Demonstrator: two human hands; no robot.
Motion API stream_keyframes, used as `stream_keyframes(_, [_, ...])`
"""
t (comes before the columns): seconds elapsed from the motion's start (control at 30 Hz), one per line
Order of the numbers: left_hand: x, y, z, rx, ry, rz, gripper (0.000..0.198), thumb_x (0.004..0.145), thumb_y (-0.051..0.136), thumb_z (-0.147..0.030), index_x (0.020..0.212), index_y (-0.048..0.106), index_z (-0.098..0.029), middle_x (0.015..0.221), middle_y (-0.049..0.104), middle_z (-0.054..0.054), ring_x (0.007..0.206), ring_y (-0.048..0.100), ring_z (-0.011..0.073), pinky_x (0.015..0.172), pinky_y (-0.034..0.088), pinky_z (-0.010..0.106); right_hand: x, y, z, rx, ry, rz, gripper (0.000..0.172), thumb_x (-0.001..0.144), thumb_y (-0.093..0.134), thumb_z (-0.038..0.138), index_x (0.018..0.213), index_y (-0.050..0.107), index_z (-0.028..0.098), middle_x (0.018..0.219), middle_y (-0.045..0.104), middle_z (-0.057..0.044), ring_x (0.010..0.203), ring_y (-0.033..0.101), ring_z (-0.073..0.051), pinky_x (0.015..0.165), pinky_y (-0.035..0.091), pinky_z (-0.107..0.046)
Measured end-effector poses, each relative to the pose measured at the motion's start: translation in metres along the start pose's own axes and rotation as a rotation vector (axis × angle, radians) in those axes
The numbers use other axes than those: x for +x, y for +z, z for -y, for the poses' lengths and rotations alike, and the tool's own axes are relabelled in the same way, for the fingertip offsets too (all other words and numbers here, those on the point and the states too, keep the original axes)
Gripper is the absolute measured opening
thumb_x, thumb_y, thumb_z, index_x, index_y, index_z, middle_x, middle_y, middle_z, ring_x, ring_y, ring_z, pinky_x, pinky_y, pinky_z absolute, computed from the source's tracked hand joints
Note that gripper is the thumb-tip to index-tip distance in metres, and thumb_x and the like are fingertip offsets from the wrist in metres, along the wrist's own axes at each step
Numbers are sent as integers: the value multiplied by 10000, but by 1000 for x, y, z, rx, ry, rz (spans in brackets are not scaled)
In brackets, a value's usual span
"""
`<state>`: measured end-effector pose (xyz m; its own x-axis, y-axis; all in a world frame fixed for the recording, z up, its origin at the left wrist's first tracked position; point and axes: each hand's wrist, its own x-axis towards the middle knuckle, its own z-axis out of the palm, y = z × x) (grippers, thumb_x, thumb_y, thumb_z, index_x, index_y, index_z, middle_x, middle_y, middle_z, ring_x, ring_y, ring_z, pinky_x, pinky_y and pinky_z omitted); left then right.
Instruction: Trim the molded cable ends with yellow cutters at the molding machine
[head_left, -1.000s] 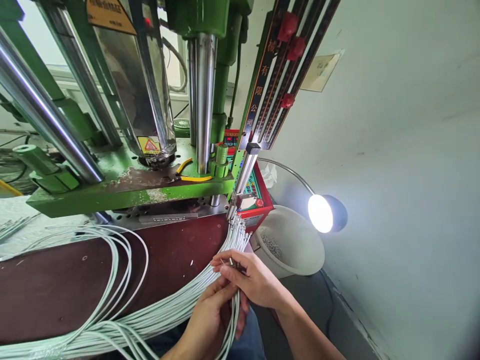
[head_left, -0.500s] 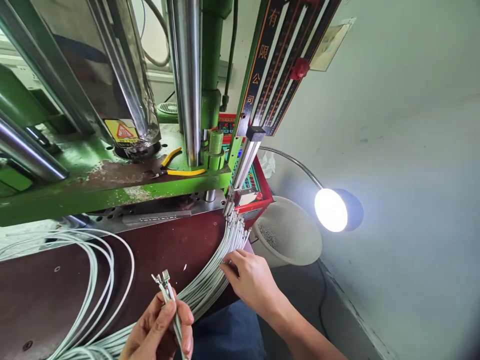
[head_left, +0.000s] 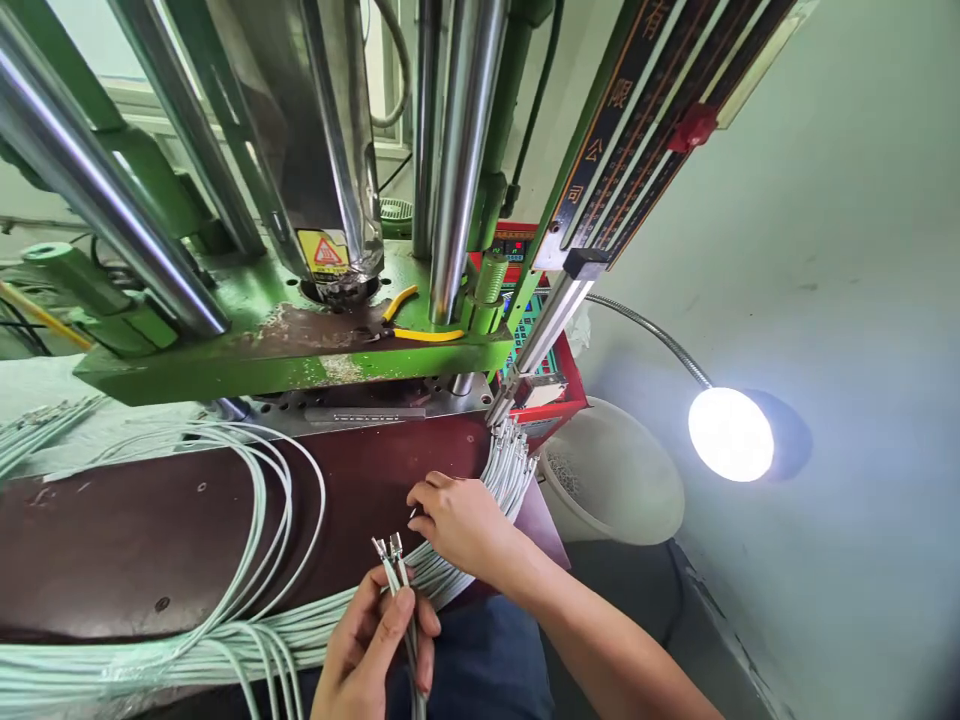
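Observation:
My left hand is closed on a couple of pale green wires, their metal terminals pointing up. My right hand rests on a thick bundle of the same wires that curves across a dark red worktable. Its fingers are curled into the bundle, pinching a wire near its terminal end. The bundle's terminal ends fan out by the table's right corner.
A green press machine with steel columns stands behind the table; yellow-handled pliers lie on its deck. A white bucket sits to the right, beside a lit gooseneck lamp. A red control box stands behind the bundle.
My left hand left the bundle and now holds a couple of wires upright. My right hand shifted left along the bundle. The camera view has swung.

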<state>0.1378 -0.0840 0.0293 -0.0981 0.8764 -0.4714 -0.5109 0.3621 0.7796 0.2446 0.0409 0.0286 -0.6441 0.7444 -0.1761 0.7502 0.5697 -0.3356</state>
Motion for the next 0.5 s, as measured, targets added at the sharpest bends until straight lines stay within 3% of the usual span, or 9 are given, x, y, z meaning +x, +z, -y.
stream_keyframes(0.13, [-5, -2, 0, -92, -34, 20, 330, 797, 724, -514, 931, 616, -232, 684, 680, -16, 467, 546, 115, 499, 442, 254, 13, 2, 8, -54, -47, 49, 211, 952, 470, 172, 945, 673, 115, 985, 703, -149, 889, 689, -254, 673, 499, -315])
stream_keyframes(0.23, [-4, -6, 2, -144, -43, 77, 333, 838, 670, -522, 951, 607, -215, 705, 700, 5, 477, 580, 128, 507, 458, 262, -1, -12, 1, -30, -78, 50, 223, 961, 456, 161, 962, 675, 115, 995, 711, -134, 895, 682, -236, 709, 500, -312])
stream_keyframes(0.37, [3, -9, 9, -123, -33, 223, 398, 792, 713, -544, 954, 577, -206, 733, 721, 19, 416, 576, 125, 450, 441, 253, -35, -42, -12, 427, -113, 92, 188, 965, 523, 244, 1033, 693, 204, 970, 743, -16, 863, 676, -145, 771, 496, -251])
stream_keyframes(0.5, [4, -2, 15, -46, -70, 284, 400, 782, 738, -519, 940, 561, -197, 777, 733, 33, 411, 577, 113, 430, 433, 237, -52, -47, -4, 816, 13, 31, 280, 942, 573, 358, 1156, 678, 211, 1018, 751, -34, 884, 688, -151, 774, 527, -253])
